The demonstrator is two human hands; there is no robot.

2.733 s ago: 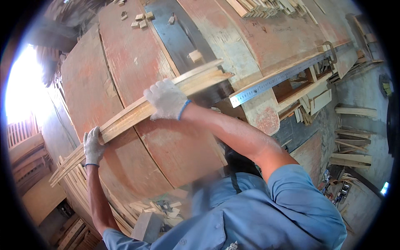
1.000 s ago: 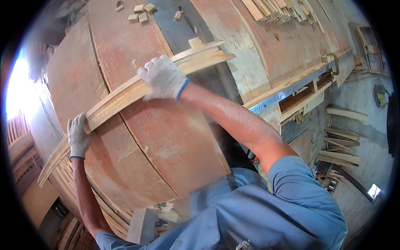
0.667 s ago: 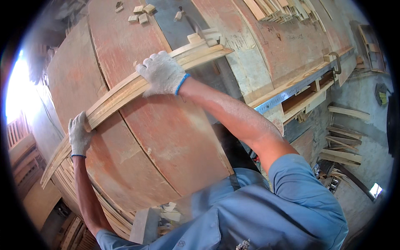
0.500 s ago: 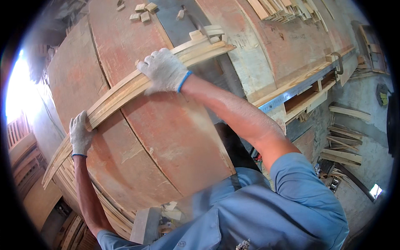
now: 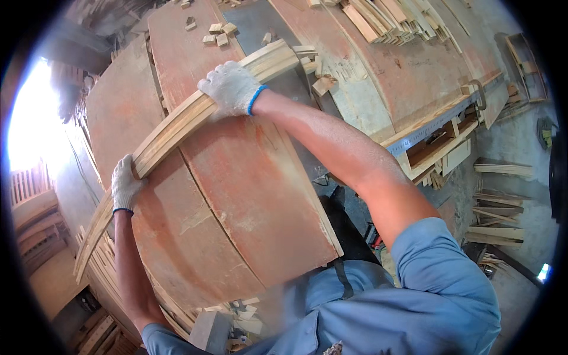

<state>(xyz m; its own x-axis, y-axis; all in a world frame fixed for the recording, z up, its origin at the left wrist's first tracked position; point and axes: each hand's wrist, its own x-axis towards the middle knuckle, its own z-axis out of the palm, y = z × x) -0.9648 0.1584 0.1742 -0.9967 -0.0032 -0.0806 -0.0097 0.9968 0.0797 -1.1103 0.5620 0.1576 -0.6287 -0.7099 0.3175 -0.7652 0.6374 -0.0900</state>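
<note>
A bundle of long, pale, curved wooden strips (image 5: pixel 177 131) lies across the reddish plank tabletop (image 5: pixel 260 195). Its course runs from the lower left up to the top middle, where the ends are nearly level with one another. My right hand (image 5: pixel 229 89), in a white knit glove with a blue cuff, is closed over the bundle near that upper end. Further down the curve, my left hand (image 5: pixel 126 183), gloved the same way, wraps the bundle at the table's left part. The undersides of the strips and both thumbs are mostly hidden.
Small wood blocks (image 5: pixel 222 38) sit on the far boards, and an offcut (image 5: pixel 323 84) lies past the bundle's end. Stacked straight strips (image 5: pixel 393 21) occupy the far right. A metal straightedge (image 5: pixel 423 135) runs along a wooden box edge. More strips (image 5: pixel 103 260) lie low at the left.
The far end of the bundle, uneven before with pieces jutting out, now looks even. The bundle has shifted against the offcuts there. Both hands keep their hold, and the whole view has shifted slightly.
</note>
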